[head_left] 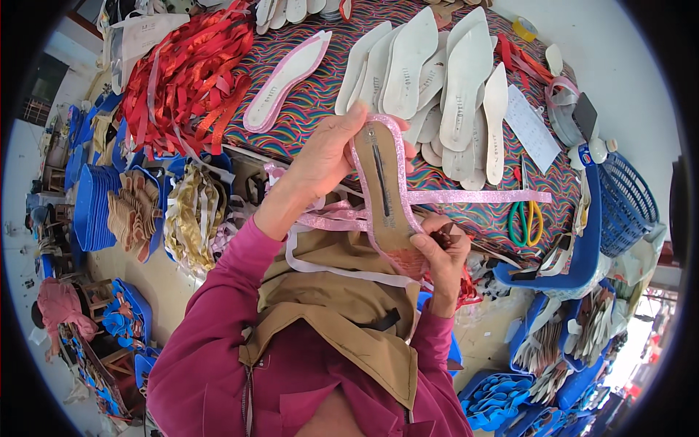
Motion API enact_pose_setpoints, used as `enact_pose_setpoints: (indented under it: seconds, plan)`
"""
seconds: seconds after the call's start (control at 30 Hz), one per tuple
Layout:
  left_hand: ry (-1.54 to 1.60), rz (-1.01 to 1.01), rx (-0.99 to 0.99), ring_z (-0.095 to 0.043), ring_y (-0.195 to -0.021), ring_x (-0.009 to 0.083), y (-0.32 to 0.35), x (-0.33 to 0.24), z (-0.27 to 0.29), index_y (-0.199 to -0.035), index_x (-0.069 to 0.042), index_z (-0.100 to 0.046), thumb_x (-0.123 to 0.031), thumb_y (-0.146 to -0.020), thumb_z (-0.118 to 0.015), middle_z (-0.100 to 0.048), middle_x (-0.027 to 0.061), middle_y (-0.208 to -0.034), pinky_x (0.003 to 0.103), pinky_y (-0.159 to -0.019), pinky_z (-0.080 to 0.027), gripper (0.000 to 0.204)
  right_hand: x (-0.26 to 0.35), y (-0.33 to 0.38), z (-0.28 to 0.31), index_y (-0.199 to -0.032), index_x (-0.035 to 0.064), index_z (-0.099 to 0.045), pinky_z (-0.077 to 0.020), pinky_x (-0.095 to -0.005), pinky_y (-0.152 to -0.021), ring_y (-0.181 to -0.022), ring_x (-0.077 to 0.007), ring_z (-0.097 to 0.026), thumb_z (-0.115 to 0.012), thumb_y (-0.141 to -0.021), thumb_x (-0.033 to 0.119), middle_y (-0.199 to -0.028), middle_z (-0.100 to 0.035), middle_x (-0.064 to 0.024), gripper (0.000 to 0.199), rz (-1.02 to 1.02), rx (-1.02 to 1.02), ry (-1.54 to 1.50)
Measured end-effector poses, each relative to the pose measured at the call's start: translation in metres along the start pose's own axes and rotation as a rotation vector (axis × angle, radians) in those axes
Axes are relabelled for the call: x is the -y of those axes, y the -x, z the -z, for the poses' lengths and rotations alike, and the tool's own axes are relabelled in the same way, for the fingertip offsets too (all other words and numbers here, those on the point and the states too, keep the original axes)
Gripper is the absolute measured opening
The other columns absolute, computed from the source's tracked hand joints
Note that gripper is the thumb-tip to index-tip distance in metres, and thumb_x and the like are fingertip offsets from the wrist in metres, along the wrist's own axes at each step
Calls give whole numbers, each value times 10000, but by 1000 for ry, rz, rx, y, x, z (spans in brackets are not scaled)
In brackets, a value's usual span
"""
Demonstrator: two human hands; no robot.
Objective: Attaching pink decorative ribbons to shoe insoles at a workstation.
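Note:
Both my hands hold a brown shoe insole [384,182] upright in front of me, its edge wrapped with glittery pink trim. My left hand [331,156] grips its upper end, thumb at the rim and fingertips showing past the far side. With thumb and bent fingers, my right hand [440,251] pinches the lower right edge near the reddish-brown end. A pink glitter strip [480,197] runs from behind the insole to the right across the table. More pink strips [335,220] lie to its left, over my brown apron [328,262].
White insoles [411,62] lie stacked on the patterned table cloth [291,40], with a pink-edged pair [287,81] to the left. Red ribbons [189,76] heap at the far left. Green-and-yellow scissors [526,218] and a blue tray [582,266] are at the right.

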State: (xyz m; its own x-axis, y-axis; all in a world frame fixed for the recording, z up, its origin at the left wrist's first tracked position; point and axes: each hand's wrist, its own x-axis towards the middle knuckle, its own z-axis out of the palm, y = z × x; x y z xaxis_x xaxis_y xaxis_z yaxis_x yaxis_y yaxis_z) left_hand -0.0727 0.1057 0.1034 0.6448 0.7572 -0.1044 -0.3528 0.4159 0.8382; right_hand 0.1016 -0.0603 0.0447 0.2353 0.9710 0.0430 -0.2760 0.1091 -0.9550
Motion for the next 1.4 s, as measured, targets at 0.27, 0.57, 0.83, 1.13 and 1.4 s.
enact_pose_setpoints:
  seconds: [0.27,0.57,0.83,1.13,1.4]
  plan:
    - [-307,-9,-31,-613,-777,155,12,-2,35,-939,12,-719,-117,-874,-625,-702,83,-853,261,-719,-499,172,26,-3,15,-772,0,-616,-322,-217,-587,-607,-105,-405,-688,-734,-22,-730,-545,-14,85,-48,225,301]
    - [-348,-237,-170,-640,-816,200,47,-58,90,-1049,58,-679,-36,-878,-578,-676,127,-981,255,-724,-517,219,41,-28,18,-878,-1,-675,-368,-197,-628,-679,-93,-483,-571,-859,0,-856,-645,-25,106,122,-366,315]
    - [-982,-722,-497,-591,-1108,214,30,-25,177,-1124,33,-658,-34,-892,-585,-662,107,-1163,286,-971,-431,253,-9,-41,40,-1027,10,-677,-432,-234,-629,-724,-126,-559,-654,-805,-49,-1068,-654,-48,231,347,-87,790]
    - [-1408,-877,-507,-628,-1039,199,18,16,118,-1146,-3,-661,26,-866,-605,-672,76,-1166,267,-913,-469,287,-35,-38,44,-1042,62,-674,-440,-284,-554,-646,-188,-575,-659,-714,-31,-1025,-638,-47,341,492,16,1103]
    - [-501,-233,31,-622,-935,167,-2,64,-22,-1116,13,-672,18,-815,-660,-687,79,-1048,250,-856,-483,300,8,-39,5,-985,-2,-710,-363,-208,-552,-593,-83,-438,-660,-795,-25,-755,-627,-1,198,123,-235,282]
